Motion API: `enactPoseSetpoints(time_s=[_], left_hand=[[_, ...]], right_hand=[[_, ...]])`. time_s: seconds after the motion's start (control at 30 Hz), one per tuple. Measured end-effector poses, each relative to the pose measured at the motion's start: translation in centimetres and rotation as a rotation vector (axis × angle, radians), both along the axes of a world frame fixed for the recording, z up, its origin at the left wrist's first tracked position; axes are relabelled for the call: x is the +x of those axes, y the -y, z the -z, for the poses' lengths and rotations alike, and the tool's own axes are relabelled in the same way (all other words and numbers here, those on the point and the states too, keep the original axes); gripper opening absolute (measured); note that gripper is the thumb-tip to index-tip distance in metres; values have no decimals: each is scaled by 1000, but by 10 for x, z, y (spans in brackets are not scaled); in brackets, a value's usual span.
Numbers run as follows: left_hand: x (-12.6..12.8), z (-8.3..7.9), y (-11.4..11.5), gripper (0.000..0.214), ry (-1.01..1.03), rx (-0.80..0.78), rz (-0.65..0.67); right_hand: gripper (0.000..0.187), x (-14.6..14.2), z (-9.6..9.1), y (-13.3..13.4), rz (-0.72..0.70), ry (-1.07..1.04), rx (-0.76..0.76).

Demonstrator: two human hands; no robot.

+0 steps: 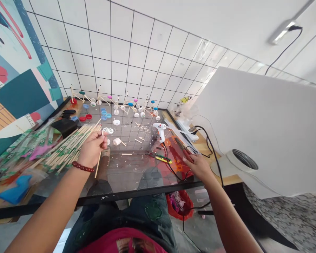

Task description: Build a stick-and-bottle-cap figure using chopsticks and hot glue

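My left hand [92,147] is closed around a thin wooden stick [98,162] that hangs down past the wrist, above the glass table [129,172]. A beaded bracelet is on that wrist. My right hand [197,164] lies on the table's right side, its fingers on the red handles of a tool [185,153] beside black cables. A white glue gun [160,130] stands just beyond, between the two hands. Yellow-handled cutters [162,158] lie near the table's middle.
A pile of wrapped chopsticks [68,147] lies at the left. Stick-and-bottle-cap models [126,103] line the tiled wall, with loose caps [105,114] in front. A tape roll [237,161] sits at the right under a white board [265,130]. A red bag [180,203] is below the table.
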State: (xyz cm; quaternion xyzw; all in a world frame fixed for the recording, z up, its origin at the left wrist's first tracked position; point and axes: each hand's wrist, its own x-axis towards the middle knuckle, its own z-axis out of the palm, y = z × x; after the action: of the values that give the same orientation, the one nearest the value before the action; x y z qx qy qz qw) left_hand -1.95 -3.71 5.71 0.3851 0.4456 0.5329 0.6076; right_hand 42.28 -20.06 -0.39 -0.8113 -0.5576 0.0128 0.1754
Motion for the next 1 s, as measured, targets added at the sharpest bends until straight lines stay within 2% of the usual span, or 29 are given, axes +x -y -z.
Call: enactPoseSetpoints(time_s=[0.07,0.1,0.17,0.23,0.33,0.43,0.53,0.63,0.7,0.77,0.83,0.9,1.0], left_hand=[[-13,-1,-10,12,-303,109,-168],[-19,-1,-14,11,-463,149,-201],[-30,-2,-18,11,-585,110,-152],[-35,-4,-19,11,-515,17,-51],[-39,-11,-15,5,-267,-72,92],[-40,-18,-12,8,-19,-148,199],[-39,-22,-10,9,38,-182,192],[-37,-20,-12,9,-20,-151,143],[-37,-16,-15,10,-226,-65,7],[-41,-12,-19,13,-514,39,-197],[-46,-8,-22,12,-699,103,-331],[-51,-7,-22,11,-871,143,-338],[-51,-8,-19,22,-1252,187,-170]], right_hand=[[37,1,6,0,-1,71,-17],[37,2,9,-1,-8,108,-24],[37,4,15,-2,-23,175,-19],[35,7,20,-3,-34,213,2],[31,10,26,-5,-70,234,27],[31,10,29,-6,-107,266,39],[31,7,29,-6,-100,284,30],[30,5,28,-5,-84,271,16],[29,4,28,-4,-92,259,32],[29,3,30,-3,-105,249,71],[30,1,33,-2,-108,243,118],[31,-2,35,-1,-98,232,152],[36,-6,37,-1,-70,214,180]])
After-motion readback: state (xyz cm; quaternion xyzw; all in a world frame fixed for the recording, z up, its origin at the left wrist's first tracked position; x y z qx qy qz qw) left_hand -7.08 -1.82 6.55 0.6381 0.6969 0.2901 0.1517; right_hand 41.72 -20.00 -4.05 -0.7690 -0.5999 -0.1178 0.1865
